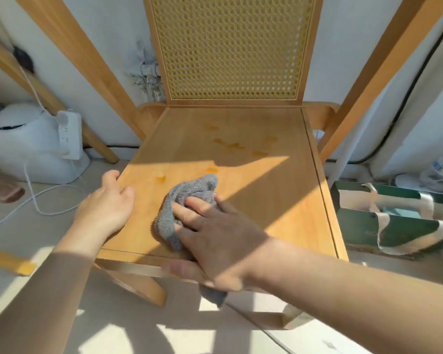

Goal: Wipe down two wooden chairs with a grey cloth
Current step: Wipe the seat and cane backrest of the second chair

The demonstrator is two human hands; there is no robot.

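No legible text anywhere (the bottle label (439,165) and the green bag (407,232) imprint too blurred)

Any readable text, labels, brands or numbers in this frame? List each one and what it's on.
None can be read in this frame.
Plastic bottle: label with blue print, too blurred to read.
Green paper bag: no legible print.
White power strip: no readable markings.
Wooden chair and grey cloth: no text.

Right hand (216,235) presses cloth (191,187) on seemingly stained seat (271,200)
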